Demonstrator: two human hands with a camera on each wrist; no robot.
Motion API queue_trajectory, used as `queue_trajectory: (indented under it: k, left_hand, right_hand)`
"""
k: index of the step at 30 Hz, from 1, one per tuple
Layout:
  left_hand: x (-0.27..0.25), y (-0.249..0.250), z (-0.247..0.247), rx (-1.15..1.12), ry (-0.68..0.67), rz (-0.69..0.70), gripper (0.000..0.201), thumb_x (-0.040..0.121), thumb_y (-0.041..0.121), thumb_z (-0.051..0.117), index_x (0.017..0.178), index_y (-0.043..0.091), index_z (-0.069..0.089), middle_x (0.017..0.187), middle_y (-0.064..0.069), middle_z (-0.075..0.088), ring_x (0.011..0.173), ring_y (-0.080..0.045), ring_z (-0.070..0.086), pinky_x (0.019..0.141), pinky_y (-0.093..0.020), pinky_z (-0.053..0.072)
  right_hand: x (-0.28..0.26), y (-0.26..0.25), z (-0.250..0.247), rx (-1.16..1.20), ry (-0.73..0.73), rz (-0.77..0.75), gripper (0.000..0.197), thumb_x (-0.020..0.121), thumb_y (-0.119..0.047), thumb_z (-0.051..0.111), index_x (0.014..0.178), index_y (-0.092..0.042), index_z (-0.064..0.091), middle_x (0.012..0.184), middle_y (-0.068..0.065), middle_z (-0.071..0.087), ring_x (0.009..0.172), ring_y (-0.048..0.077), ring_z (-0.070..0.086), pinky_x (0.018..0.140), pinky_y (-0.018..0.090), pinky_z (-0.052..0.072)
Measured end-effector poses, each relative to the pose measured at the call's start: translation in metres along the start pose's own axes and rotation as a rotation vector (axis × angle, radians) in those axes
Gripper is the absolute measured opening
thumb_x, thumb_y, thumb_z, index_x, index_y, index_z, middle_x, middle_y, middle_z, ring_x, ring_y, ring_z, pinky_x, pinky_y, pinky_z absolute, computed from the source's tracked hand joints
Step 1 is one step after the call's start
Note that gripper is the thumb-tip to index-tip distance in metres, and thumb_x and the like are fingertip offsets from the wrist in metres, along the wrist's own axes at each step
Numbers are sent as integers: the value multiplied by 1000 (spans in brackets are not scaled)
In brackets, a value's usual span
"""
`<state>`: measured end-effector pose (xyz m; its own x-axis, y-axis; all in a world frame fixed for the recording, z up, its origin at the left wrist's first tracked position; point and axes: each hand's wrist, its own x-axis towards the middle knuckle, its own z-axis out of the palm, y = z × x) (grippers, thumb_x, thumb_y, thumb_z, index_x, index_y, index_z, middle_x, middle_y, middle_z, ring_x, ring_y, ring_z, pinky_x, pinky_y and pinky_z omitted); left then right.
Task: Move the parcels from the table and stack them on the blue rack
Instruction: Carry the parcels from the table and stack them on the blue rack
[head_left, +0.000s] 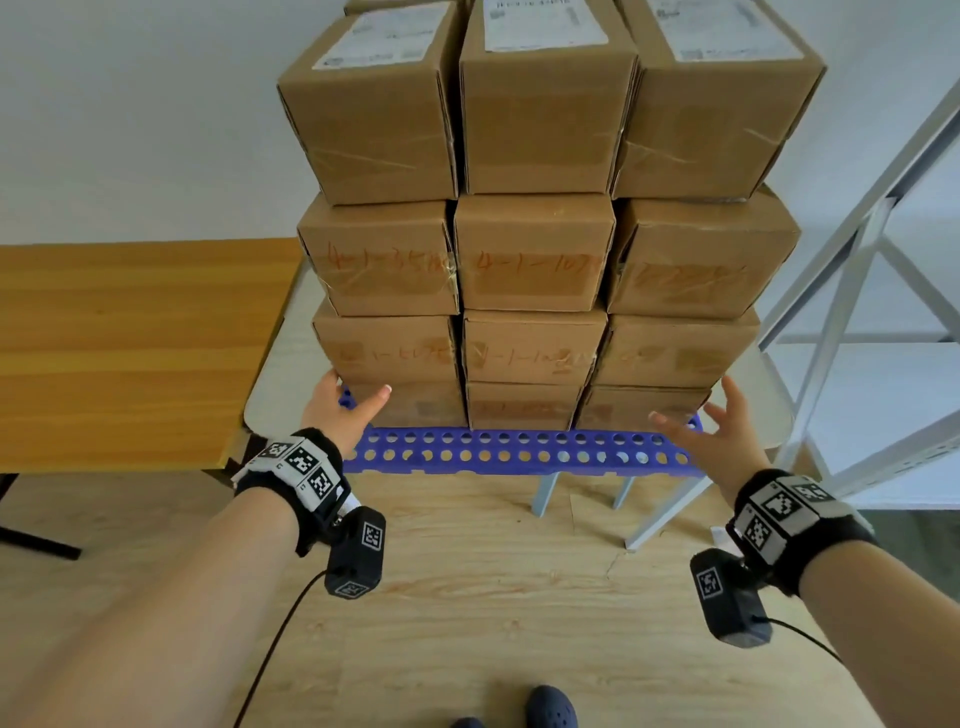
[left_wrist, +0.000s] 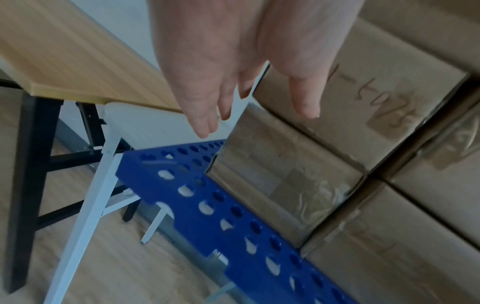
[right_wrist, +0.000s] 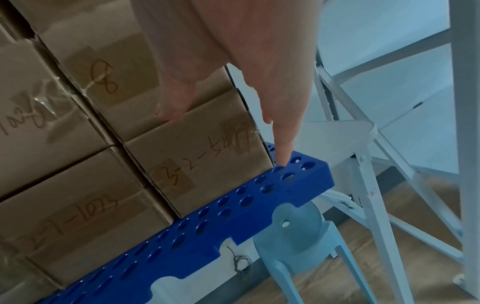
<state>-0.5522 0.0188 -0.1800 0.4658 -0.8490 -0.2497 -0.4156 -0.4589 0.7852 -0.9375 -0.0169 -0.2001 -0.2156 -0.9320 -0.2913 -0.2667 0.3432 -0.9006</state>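
Brown cardboard parcels (head_left: 535, 254) stand stacked several rows high, three across, on the blue perforated rack (head_left: 519, 452). My left hand (head_left: 353, 400) is at the stack's lower left corner, fingers straight beside the bottom-left parcel (head_left: 421, 405), thumb in front of its face. In the left wrist view that hand (left_wrist: 246, 82) hovers beside the same parcel (left_wrist: 280, 181) over the rack (left_wrist: 233, 226). My right hand (head_left: 711, 415) is spread at the lower right corner, holding nothing. In the right wrist view its index finger (right_wrist: 280, 144) points at the rack (right_wrist: 207, 226) beside the bottom-right parcel (right_wrist: 207, 164).
A wooden table (head_left: 130, 353) stands to the left of the stack. The rack rests on a white folding table (head_left: 270, 384) with pale legs. A white metal shelf frame (head_left: 857, 312) rises close on the right. Wooden floor and my shoes (head_left: 550, 709) are below.
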Motion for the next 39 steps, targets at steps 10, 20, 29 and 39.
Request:
queue_trajectory:
  k: [10, 20, 29, 39]
  left_hand:
    - [13, -18, 35, -20, 55, -106, 69, 85, 40, 63, 138, 7, 31, 135, -12, 43, 122, -31, 45, 79, -30, 40]
    - [12, -18, 35, -12, 50, -104, 64, 85, 41, 63, 133, 10, 35, 133, -10, 45, 118, -28, 48, 89, -31, 43]
    - [13, -24, 37, 11, 17, -100, 73, 84, 44, 63, 139, 9, 30, 144, -9, 39, 133, -24, 37, 106, -38, 33]
    - [15, -25, 38, 35, 11, -109, 78, 84, 46, 62, 141, 6, 27, 146, -13, 36, 133, -27, 37, 106, -40, 34]
  right_hand:
    - [26, 14, 20, 126, 19, 15, 63, 76, -22, 76, 126, -21, 37, 113, -4, 53, 105, 21, 57, 84, 47, 54]
    - [27, 14, 21, 111, 28, -19, 50, 77, -25, 75, 113, -27, 39, 96, -17, 54, 98, 19, 57, 88, 50, 53]
    - [18, 32, 23, 87, 51, -66, 72, 70, -32, 80, 131, -24, 42, 121, 2, 61, 110, 14, 59, 93, 48, 51]
    - [20, 30, 24, 55, 53, -69, 67, 72, -32, 79, 128, -26, 43, 116, 2, 63, 107, 14, 60, 94, 49, 50]
